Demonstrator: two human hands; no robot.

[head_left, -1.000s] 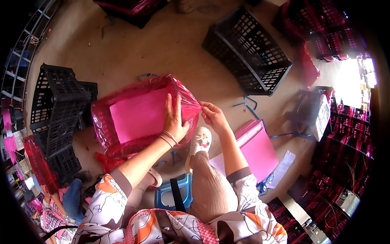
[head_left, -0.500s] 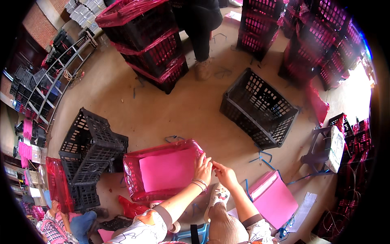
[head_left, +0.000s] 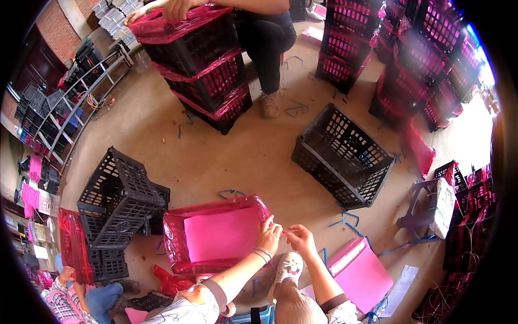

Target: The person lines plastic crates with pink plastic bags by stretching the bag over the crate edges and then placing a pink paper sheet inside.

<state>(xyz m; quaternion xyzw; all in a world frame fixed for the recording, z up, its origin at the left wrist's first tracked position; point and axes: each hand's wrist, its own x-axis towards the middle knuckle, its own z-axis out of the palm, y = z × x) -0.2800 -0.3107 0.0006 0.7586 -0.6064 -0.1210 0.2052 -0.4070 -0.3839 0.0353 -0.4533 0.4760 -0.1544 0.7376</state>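
In front of me stands a crate lined with glossy red plastic film [head_left: 172, 235], its edges folded over the rim. A flat pink sheet stack [head_left: 221, 237] lies inside. At the crate's right end my left hand [head_left: 268, 237] is closed on the edge of the film. Just to its right, my right hand [head_left: 300, 239] is closed in a pinch. A thin red bit shows between the two hands, apparently a corner of film; the fingers hide most of it.
More pink sheets [head_left: 360, 275] lie right of my leg. Black crates stand left [head_left: 121, 200] and at the right [head_left: 342, 156]. Filled crates are stacked [head_left: 202, 65] ahead, with another person's hands [head_left: 178, 8] on top. A stool [head_left: 431, 208] is far right; another person [head_left: 75, 291] sits lower left.
My right hand has drawn slightly away from my left, which stays at the crate's edge. The other person's hands have come into view on the crate stack. My view has tilted a little.
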